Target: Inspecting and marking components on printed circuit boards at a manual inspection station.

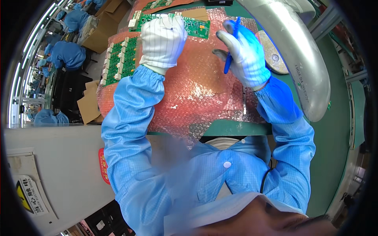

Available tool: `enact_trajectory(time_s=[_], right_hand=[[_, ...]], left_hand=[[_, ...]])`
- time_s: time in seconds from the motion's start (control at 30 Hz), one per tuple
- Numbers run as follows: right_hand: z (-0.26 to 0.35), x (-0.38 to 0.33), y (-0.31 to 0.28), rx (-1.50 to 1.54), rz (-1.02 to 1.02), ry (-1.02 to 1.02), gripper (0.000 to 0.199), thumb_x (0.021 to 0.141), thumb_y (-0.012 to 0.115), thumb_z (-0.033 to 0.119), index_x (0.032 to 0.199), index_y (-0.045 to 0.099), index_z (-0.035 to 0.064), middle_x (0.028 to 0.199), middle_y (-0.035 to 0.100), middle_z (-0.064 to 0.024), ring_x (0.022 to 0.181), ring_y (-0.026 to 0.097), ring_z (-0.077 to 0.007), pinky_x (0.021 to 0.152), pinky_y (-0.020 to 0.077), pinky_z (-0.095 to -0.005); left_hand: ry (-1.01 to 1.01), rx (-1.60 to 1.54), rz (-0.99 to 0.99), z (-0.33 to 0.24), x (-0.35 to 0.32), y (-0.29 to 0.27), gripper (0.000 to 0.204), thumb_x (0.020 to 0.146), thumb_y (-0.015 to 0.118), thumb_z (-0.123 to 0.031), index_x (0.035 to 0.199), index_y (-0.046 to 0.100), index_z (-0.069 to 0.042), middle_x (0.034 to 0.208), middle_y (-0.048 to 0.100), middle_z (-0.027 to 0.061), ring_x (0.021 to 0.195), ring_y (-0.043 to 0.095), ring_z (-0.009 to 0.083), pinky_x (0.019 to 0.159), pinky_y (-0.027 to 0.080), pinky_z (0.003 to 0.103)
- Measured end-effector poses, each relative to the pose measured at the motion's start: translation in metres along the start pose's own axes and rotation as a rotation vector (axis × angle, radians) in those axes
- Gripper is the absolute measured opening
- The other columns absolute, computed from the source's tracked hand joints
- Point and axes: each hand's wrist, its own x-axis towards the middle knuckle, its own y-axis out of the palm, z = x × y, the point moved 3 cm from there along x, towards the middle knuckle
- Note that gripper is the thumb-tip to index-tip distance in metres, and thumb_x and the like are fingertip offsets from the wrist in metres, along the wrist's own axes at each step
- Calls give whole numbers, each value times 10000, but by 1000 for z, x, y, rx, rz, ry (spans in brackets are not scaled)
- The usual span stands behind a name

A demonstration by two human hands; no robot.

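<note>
My left hand (163, 41), in a white striped glove, is closed over a long green circuit board (198, 28) at the far side of the work area. Its fingers curl down onto the board, whose middle they hide. To the right, my gloved right hand (247, 55) is raised and holds a blue pen (232, 47) across its fingers. The pen stands apart from the board. Pink bubble wrap (185, 106) lies under both hands. On its left side rest several green circuit boards (120, 59) with white connectors in rows.
A silver lamp head (303, 59) arches over the right side, above a round-ended pale plate (272, 53). More boards (157, 4) lie at the far edge. Cardboard boxes (106, 27) and people in blue are at the left. A grey cabinet (71, 157) stands near left.
</note>
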Motion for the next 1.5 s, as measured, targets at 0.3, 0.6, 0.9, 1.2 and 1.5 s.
enact_trajectory(time_s=[0.3, 0.6, 0.9, 1.2, 1.5], right_hand=[[-13, -40, 72, 161, 640, 215, 356, 820, 693, 337, 987, 580, 44, 926, 614, -189, 876, 606, -378, 761, 490, -453], [-16, -46, 78, 194, 715, 331, 380, 838, 660, 404, 970, 597, 53, 949, 630, -189, 875, 622, -380, 749, 503, -454], [47, 6, -37, 254, 149, -141, 506, 646, 844, 221, 1046, 586, 51, 994, 644, -188, 839, 655, -330, 691, 535, -395], [35, -56, -59, 562, -36, 250, 226, 797, 730, -60, 949, 604, 50, 806, 644, -74, 710, 646, -165, 658, 531, -293], [43, -47, -54, 298, 80, 235, 240, 778, 661, -61, 1005, 640, 17, 749, 638, -93, 622, 623, -194, 564, 491, -308]], left_hand=[[-39, 149, -82, 38, 4, 33, 240, 860, 595, -185, 645, 518, -111, 588, 483, 46, 547, 541, 213, 492, 411, 389], [-464, 91, -98, 103, 24, -17, 109, 842, 642, -226, 850, 654, -118, 672, 600, 101, 624, 601, 293, 594, 463, 433], [-330, -632, 472, -23, -4, -88, 94, 811, 651, -157, 809, 708, -83, 741, 679, 124, 682, 672, 275, 648, 536, 380], [-137, -1015, 202, -44, -25, -83, 344, 854, 642, -437, 896, 651, -97, 772, 652, 92, 740, 649, 276, 652, 502, 372], [-278, -523, 697, -75, -10, -69, 385, 875, 597, -491, 770, 617, -121, 632, 609, 104, 604, 629, 280, 520, 475, 407]])
